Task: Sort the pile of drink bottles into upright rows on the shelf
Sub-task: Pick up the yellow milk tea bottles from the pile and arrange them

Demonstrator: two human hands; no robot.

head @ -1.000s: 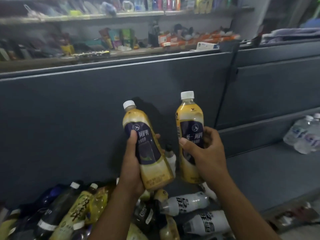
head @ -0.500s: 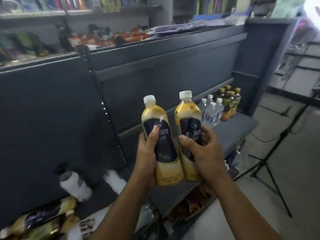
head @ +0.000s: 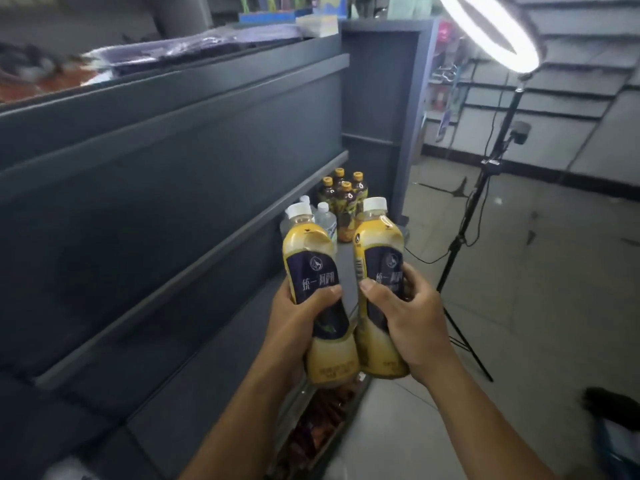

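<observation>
Yellow bottle (head: pixel 309 252) in each hand (head: pixel 297 322)

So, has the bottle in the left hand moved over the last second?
Yes. The left hand has carried its yellow bottle rightward along the shelf, to just short of the dark bottles standing at the shelf's far end.

A lit ring light (head: pixel 524 62) is seen at one o'clock, carried on a black stand (head: pixel 462 230) whose legs are spread on the pale tiled floor (head: pixel 554 306) at three o'clock. A small dark device (head: pixel 519 131) is clamped beside the pole, and a black cable (head: pixel 426 259) is trailed over the tiles. A blurred purple cloth (head: pixel 180 51) is laid at eleven o'clock. Orange-brown packets (head: pixel 322 420) are packed low at six o'clock. A dark object (head: pixel 609 403), not identifiable, is cut off at four o'clock.
</observation>
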